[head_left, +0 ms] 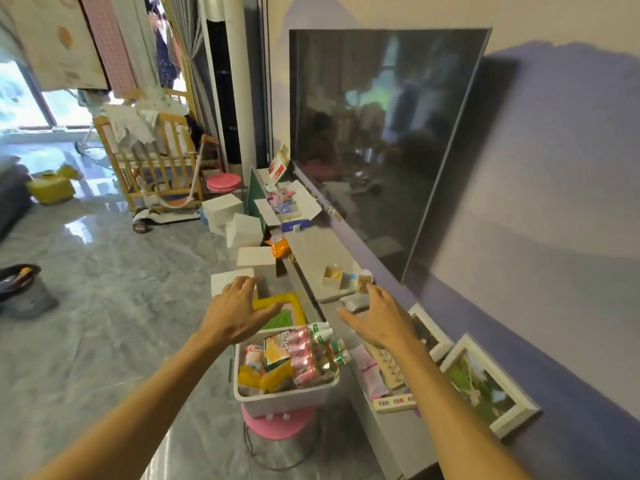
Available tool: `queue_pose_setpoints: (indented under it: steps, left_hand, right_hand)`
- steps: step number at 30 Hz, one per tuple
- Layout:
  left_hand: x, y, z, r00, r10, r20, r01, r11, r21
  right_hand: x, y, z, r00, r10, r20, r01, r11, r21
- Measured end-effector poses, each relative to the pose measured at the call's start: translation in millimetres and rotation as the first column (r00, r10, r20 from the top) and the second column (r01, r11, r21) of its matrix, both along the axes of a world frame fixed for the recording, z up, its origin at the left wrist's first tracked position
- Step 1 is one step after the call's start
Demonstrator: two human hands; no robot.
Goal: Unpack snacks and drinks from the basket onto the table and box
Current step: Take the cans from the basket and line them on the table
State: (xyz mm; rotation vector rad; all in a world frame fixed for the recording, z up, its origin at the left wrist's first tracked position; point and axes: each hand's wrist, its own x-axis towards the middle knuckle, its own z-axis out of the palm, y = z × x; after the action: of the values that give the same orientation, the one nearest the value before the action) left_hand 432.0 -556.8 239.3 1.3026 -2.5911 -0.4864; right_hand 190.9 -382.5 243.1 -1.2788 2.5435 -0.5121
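Observation:
A white basket [287, 398] stands on a pink stool [277, 424] beside the long grey table [398, 431]. It holds several bottles with pink labels [311, 355], a green-and-yellow snack pack [275, 351] and yellow packets [258, 377]. My left hand [237, 311] hovers open above the basket's far left side, fingers spread, holding nothing. Over the table edge, just right of the basket, my right hand [379, 318] is also open and empty. White boxes [254, 259] stand on the floor beyond the basket.
A large television [381, 140] leans against the wall on the table. Picture frames [485, 386], a wooden rack [388, 367], a small open carton [332, 276] and a jar [363, 280] lie on the table. A yellow tray [294, 303] sits behind the basket.

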Motion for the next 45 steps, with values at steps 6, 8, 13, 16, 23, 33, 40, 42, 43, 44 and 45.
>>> queue_pose_setpoints:
  steps: [6,8,13,16,23,33,40,42,43,44,45]
  left_hand:
    - [-73,-49,-59,0.991,-0.031,0.128,0.02,0.996,0.086]
    - [-96,-67,-79,0.981,-0.072,0.183,0.05,0.992,0.12]
    - [-146,-130,-150,0.935,-0.197,0.294,0.145,0.971,0.188]
    - [-174,-167,-200,0.877,-0.322,0.357,0.254,0.941,0.226]
    - [-211,-229,-338,0.699,-0.572,0.429,0.481,0.82,0.311]
    - [-213,-251,-474,0.693,-0.672,0.261,0.501,0.709,0.497]
    - [-218,-250,-497,0.795,-0.58,0.178,0.43,0.746,0.508]
    - [-217,-249,-498,0.821,-0.551,0.151,0.418,0.759,0.499]
    - [-216,-248,-497,0.831,-0.542,0.125,0.423,0.762,0.491]
    - [-214,-247,-494,0.845,-0.525,0.103,0.42,0.77,0.48]
    - [-212,-247,-491,0.858,-0.508,0.077,0.421,0.781,0.462]
  right_hand:
    - [-48,-61,-75,0.991,0.029,0.132,-0.044,0.993,0.111]
    - [-57,-78,-101,0.99,0.006,0.14,-0.024,0.991,0.128]
    - [-61,-119,-188,0.967,-0.103,0.234,0.065,0.984,0.163]
    - [-53,-142,-242,0.963,-0.175,0.204,0.136,0.972,0.192]
    - [-7,-175,-379,0.876,-0.42,0.236,0.369,0.9,0.232]
    - [62,-186,-499,0.721,-0.681,0.127,0.663,0.732,0.155]
    - [77,-199,-525,0.532,-0.718,0.45,0.778,0.624,0.075]
    - [77,-202,-524,0.488,-0.723,0.488,0.812,0.582,0.05]
    - [77,-202,-523,0.484,-0.718,0.5,0.82,0.572,0.029]
    - [75,-201,-521,0.486,-0.71,0.51,0.823,0.568,0.007]
    - [72,-200,-516,0.491,-0.698,0.521,0.821,0.57,-0.01]
